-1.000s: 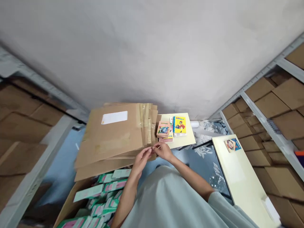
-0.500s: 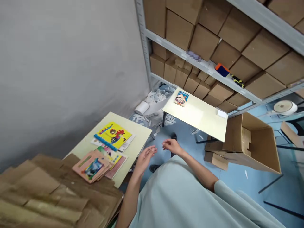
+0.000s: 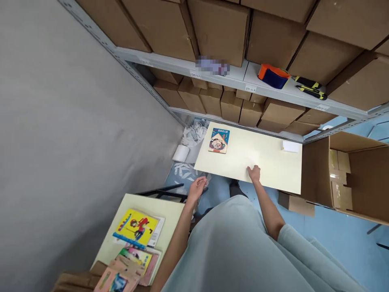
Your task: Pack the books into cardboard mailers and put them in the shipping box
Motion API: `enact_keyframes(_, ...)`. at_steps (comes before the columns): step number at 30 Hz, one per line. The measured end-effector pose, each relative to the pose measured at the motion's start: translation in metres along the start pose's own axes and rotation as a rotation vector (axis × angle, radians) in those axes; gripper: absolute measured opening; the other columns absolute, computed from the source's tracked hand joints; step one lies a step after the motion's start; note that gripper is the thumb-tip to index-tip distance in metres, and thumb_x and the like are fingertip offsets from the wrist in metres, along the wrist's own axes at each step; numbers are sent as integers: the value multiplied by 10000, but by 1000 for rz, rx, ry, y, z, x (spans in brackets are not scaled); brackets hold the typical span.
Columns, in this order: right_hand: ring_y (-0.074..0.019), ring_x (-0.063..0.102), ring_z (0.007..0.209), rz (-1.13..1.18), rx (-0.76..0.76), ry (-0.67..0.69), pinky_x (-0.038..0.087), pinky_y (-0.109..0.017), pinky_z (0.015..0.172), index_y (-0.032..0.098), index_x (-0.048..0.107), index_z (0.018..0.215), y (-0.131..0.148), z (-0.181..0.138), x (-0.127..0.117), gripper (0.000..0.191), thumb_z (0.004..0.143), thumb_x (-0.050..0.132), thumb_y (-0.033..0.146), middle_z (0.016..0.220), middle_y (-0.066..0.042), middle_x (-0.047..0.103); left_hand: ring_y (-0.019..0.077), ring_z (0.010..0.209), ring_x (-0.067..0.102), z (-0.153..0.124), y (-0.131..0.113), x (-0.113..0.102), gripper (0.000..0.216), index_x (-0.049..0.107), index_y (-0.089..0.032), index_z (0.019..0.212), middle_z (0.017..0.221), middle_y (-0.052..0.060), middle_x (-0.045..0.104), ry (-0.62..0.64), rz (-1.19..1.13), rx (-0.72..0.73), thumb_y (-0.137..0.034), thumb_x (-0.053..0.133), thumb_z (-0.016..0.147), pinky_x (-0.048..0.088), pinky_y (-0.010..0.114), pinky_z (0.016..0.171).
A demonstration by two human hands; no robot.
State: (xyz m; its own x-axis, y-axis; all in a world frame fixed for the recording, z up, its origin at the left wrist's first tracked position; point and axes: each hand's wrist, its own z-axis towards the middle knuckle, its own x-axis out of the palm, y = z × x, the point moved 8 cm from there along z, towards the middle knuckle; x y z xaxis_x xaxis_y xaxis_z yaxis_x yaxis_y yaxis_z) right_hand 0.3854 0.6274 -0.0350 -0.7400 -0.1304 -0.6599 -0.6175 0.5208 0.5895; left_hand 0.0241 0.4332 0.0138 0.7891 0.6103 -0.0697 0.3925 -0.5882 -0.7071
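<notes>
My right hand (image 3: 254,173) is over the front edge of the pale table (image 3: 237,152), thumb apart from the fingers, with nothing in it. Whether it touches the tabletop I cannot tell. To its left, my left hand (image 3: 197,187) hangs in front of the table's left corner, loosely bent and holding nothing that I can see. A picture book with a blue top (image 3: 219,140) lies flat at the table's left end. At the right end is a small white block-like thing (image 3: 290,146).
A second pale table (image 3: 170,209) at lower left bears a yellow book (image 3: 137,228) and several others. Shelves of cardboard boxes (image 3: 219,28) stand behind, with an orange and blue item (image 3: 273,77) and cutters (image 3: 311,91). A large open carton (image 3: 316,174) is at right; paper scraps (image 3: 194,134) litter the floor.
My view has turned and come closer to the table by the shelves. My hands have moved apart, the right one reaching to that table's edge. The lower-left books have slid down in view.
</notes>
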Motion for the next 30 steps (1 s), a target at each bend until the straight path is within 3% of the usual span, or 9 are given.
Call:
enact_keyframes(3,-405,618,1304,-43,72,-94,531,-458,1026,99,614,1284,-5,23,7,512,903,665,437,1386,-307,627,202,824,767,47,-18,30,213,744,-185,919,917,87,810,-20,3,-72,-291,886,800,641,367,938)
enact_keyframes(7,-387,603,1278,-62,89,-163,521,-446,1011,139,619,1224,-12,29,19,413,941,604,439,1315,-262,638,198,868,788,99,-24,67,205,733,-158,997,1045,144,813,-17,-56,-194,-260,853,866,639,379,993)
enact_keyframes(10,-361,619,1211,-48,82,-197,511,-453,1022,168,637,1103,-16,28,18,301,977,516,413,1250,-240,643,222,920,801,130,-24,92,249,712,-149,1103,1103,182,800,-9,-120,-293,-280,815,918,645,416,1011)
enact_keyframes(13,-324,626,1205,-25,38,-208,501,-424,1063,197,635,983,-14,26,12,235,977,507,394,1210,-210,672,182,911,791,152,-28,111,181,686,-165,1144,1110,156,789,-27,-184,-362,-249,725,988,648,342,978)
enact_keyframes(18,-301,712,1025,-57,121,-227,550,-369,891,179,627,1118,-7,22,-1,337,981,572,482,1120,-193,739,136,779,744,166,-40,126,89,671,-162,1102,942,95,754,-55,-263,-454,-224,660,1039,631,231,788)
enact_keyframes(23,-305,728,856,-143,152,-160,524,-346,783,225,647,944,20,16,-1,217,998,558,416,871,-126,755,133,755,726,168,-50,125,87,667,-130,1030,889,75,724,-18,-330,-528,-214,664,1054,604,214,691)
enact_keyframes(30,-272,716,815,-199,26,-165,490,-306,796,241,654,1061,54,-46,-24,324,1070,462,502,819,-63,738,116,784,670,180,-61,126,217,695,-135,1145,1011,34,710,34,-325,-527,-332,711,1053,602,247,676)
